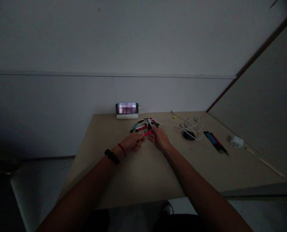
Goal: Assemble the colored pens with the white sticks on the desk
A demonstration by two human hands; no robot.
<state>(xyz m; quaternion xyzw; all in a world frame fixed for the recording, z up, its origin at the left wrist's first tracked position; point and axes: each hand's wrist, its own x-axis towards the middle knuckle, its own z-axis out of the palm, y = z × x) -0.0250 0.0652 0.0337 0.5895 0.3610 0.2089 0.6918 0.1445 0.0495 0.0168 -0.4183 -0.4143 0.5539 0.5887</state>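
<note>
From the head view, in dim light, the left hand is curled and mostly closed, and seems to hold one end of a red pen, which sits between the two hands just above the table. The right hand is half closed with its fingers at the other end of the pen, right against a tangled pile of pens, but the shadow hides whether it has hold of the pen or is only touching it. A blue pen lies just left of the pile. Because the pens cross one another, a pull on the red one could snag its neighbours and scatter them, and a round barrel could roll away. The poor light also makes it easy to misjudge which pen the fingers are on. Behind the pile, a phone stands on a power bank, so a stray knock could tip it. To the right lie a white cable, a mouse, a row of pens and a plug, well apart from the hands.
</note>
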